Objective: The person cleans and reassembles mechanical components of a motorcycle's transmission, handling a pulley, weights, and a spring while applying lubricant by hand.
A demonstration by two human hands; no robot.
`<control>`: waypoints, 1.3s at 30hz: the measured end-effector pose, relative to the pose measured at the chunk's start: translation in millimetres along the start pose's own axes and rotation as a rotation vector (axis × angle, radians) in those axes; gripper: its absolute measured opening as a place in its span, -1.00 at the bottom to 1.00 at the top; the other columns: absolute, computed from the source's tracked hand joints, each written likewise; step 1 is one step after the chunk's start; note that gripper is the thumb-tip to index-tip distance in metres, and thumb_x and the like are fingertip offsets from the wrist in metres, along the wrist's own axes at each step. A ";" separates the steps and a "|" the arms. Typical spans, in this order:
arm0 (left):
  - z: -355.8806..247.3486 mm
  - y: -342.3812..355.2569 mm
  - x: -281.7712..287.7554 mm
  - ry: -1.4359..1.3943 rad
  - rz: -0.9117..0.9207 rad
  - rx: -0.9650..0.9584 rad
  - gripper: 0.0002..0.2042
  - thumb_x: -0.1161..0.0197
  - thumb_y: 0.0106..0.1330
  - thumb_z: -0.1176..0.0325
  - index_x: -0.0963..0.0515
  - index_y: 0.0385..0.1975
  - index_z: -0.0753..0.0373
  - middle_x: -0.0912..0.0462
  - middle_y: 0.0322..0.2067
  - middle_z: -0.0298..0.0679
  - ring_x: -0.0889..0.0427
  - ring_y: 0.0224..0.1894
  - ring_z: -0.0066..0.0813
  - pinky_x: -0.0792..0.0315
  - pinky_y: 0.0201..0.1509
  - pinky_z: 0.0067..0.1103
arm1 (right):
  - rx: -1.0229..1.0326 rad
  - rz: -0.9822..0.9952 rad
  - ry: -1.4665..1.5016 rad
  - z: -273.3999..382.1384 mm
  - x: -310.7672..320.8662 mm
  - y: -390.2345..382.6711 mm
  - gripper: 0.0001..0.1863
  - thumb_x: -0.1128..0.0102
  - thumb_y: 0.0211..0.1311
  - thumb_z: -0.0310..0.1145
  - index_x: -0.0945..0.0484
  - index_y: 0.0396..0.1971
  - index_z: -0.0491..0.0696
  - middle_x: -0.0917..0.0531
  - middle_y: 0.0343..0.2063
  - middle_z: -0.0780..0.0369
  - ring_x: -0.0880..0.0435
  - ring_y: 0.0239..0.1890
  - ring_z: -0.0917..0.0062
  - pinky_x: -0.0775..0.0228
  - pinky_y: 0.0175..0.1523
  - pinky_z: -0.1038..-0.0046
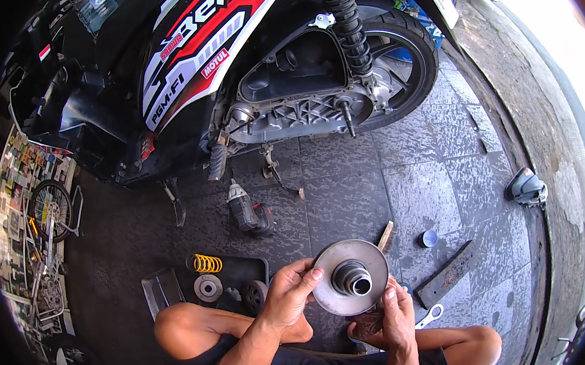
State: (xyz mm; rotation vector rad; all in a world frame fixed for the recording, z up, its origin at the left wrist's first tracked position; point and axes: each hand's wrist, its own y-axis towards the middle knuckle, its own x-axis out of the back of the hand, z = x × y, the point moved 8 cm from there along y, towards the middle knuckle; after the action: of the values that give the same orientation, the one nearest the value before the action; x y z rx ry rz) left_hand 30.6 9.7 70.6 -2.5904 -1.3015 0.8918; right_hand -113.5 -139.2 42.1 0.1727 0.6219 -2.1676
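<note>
A round steel pulley half (329,300) with a raised hollow hub faces up in front of me. It looks like a scooter's driven pulley face. My left hand (288,292) grips its left rim, thumb on the flat face and fingers underneath. At the lower right edge my right hand (398,316) is closed on the same pulley half, its fingers partly hidden. Just under the disc, beside my right hand, is a dark reddish-brown patterned thing (367,324) whose kind I cannot make out.
Before me stands a scooter (189,67), its drive housing (301,117) uncovered. A cordless impact wrench (246,211) lies on the tiles. To my left, a black tray (252,260) holds a yellow spring (207,263) and round metal parts. A dark plank (446,277), spanner (429,317) and blue-rimmed cap (428,239) lie right.
</note>
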 end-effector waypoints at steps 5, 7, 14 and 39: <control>-18.1 -3.0 6.5 0.101 -0.033 -0.052 -0.78 -0.21 0.48 0.30 -0.58 -0.09 0.34 -0.61 -0.36 -0.43 -0.51 -0.33 -0.80 -0.39 -0.28 -0.79 | 0.137 -0.314 -0.150 41.3 29.9 -5.2 -0.51 0.19 0.31 -0.25 -0.51 0.08 -0.21 -0.57 -0.01 0.18 -0.56 -0.05 0.43 -0.38 0.12 0.39; -19.6 -2.8 1.1 0.194 -0.038 -0.096 -0.78 -0.22 0.48 0.31 -0.58 -0.09 0.35 -0.62 -0.34 -0.42 -0.50 -0.32 -0.80 -0.38 -0.26 -0.78 | 0.261 -0.187 -0.131 50.2 24.9 -1.8 -0.59 0.06 0.18 -0.57 -0.50 0.05 -0.23 -0.56 -0.10 0.22 -0.54 -0.04 0.51 -0.36 0.14 0.46; 10.0 -8.0 -0.6 0.283 -0.185 -0.149 -0.80 -0.25 0.46 0.31 -0.55 -0.17 0.35 -0.62 -0.36 -0.42 -0.46 -0.33 -0.79 -0.36 -0.27 -0.73 | 0.491 -0.060 -1.080 41.6 -53.5 -6.5 -0.44 -0.07 -0.05 -0.75 -0.50 0.08 -0.27 -0.58 0.03 -0.10 -0.50 0.15 -0.03 -0.31 0.31 0.17; 166.5 30.2 66.6 0.501 -0.450 -0.024 -0.64 -0.20 0.43 0.13 -0.62 -0.31 0.39 -0.64 -0.54 -0.23 -0.52 -0.45 -0.55 -0.41 -0.34 -0.44 | 0.401 -0.646 -0.006 9.3 109.7 35.4 -0.80 -0.01 0.39 -0.55 -0.47 -0.04 -0.24 -0.63 -0.10 0.13 -0.61 -0.18 0.52 -0.47 -0.04 0.49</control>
State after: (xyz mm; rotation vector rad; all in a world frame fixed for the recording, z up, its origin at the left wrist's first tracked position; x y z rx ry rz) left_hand -8.7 15.1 -106.8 -2.1753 -1.6194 0.1409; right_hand -154.1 -239.2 0.6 0.1951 0.2408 -2.9058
